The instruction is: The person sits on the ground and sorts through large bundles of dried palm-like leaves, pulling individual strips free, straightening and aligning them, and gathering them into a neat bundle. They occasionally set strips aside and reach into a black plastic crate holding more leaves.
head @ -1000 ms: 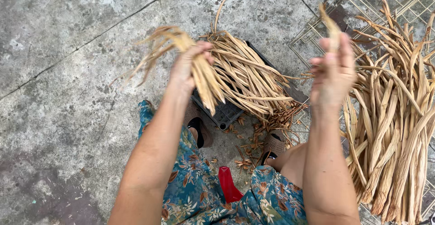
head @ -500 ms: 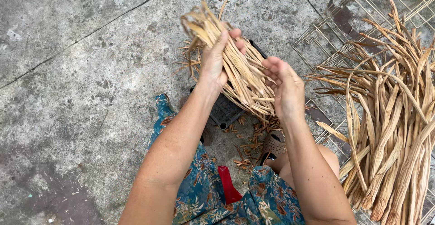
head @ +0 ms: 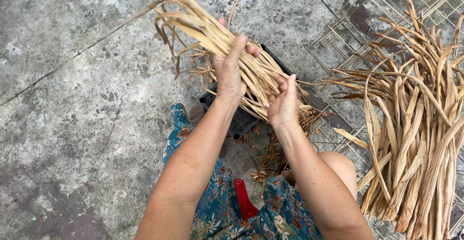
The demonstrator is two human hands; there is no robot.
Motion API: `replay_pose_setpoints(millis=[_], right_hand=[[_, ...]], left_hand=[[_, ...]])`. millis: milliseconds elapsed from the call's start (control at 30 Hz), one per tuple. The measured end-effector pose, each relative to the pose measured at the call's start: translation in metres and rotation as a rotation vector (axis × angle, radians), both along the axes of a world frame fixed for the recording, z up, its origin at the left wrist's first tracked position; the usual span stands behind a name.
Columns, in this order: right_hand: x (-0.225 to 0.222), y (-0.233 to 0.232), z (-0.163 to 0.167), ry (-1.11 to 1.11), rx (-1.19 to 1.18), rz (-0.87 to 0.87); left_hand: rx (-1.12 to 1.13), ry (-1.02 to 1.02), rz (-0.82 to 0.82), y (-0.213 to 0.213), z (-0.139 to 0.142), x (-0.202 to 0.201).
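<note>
My left hand (head: 231, 73) has its grip closed around a bundle of dried, tan leaf strips (head: 212, 37), fingers wrapped over the top, the strips fanning out toward eleven o'clock and running down toward four o'clock. My right hand (head: 284, 105) sits just beside it at four o'clock, fingers half curled and pressing against the lower end of the same bundle, so I read that grip as partly closed on the strips rather than clamped. Under both hands lies a black plastic crate (head: 239, 121), touching the bundle's lower end or very near it; I cannot tell which. Brown scraps (head: 263, 160) are scattered on the concrete floor (head: 72, 114) at six o'clock from the crate, near a red object (head: 244, 201) between my knees. Well apart at three o'clock, a large heap of the same strips (head: 415, 138) rests on a wire rack (head: 357, 32). I judge the step in hand to be gathering and evening the bundle; the next move calls for a firm left hold while the right aligns the ends.
</note>
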State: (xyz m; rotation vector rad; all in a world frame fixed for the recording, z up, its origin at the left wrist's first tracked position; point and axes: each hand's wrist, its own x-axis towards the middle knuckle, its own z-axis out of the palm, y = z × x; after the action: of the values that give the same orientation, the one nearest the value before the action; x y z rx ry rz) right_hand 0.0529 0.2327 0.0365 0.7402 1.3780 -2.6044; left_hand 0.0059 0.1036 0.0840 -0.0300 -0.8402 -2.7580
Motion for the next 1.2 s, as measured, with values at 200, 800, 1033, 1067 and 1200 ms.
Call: replay_pose_setpoints(millis=[200,800,1033,1067,1200], right_hand=[[0.006,-0.002,0.0,0.14,-0.23,0.019],[0.006,0.024,0.028,0.738,0.87,0.377],[0.013,0.005,0.036,0.291,0.701,0.607],[0.017,0.007,0.035,0.272,0.709,0.625],[0.042,0.033,0.033,0.389,1.061,0.729]], left_hand=[[-0.046,0.038,0.007,0.021,-0.002,0.011],[-0.133,-0.074,-0.179,0.034,-0.038,0.004],[0.013,-0.177,-0.408,0.019,-0.062,0.005],[0.009,-0.228,-0.403,0.015,-0.073,0.002],[0.005,-0.305,-0.342,-0.011,-0.111,-0.036]])
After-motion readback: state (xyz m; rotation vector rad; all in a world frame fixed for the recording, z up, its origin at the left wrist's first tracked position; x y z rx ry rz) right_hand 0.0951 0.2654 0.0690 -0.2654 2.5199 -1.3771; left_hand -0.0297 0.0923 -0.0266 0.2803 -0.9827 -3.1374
